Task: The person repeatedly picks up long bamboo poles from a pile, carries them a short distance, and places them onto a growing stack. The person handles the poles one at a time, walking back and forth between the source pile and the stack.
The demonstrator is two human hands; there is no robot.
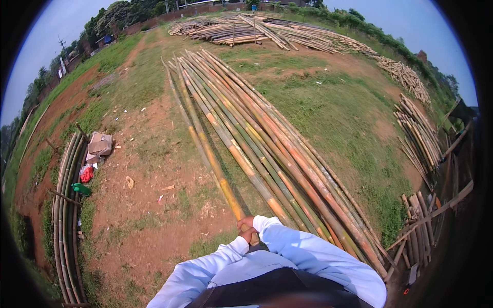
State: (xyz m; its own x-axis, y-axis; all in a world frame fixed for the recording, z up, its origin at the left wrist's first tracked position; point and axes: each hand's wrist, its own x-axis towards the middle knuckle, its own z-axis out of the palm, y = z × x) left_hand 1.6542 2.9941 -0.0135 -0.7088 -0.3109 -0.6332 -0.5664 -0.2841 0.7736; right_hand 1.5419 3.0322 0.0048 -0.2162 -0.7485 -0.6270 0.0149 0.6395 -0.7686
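A long yellow-green bamboo pole (224,186) stretches away from me over the ground, its near end close to my body. My left hand (249,235) is wrapped round that near end. Just beyond it, my right hand (245,223) also grips the pole. White long sleeves cover both my arms. To the right of the held pole lies a row of long bamboo poles (272,163), green, yellow and reddish brown, side by side. One thinner pole (187,120) runs along the left of the held one.
On the left, several bamboo poles (64,205) rest between stakes, beside a cardboard box (100,145), a red plastic bag (87,174) and a green container (81,189). Large bamboo stacks (226,31) lie far off. Shorter bamboo pieces (420,220) and a wooden rail (436,213) stand at right.
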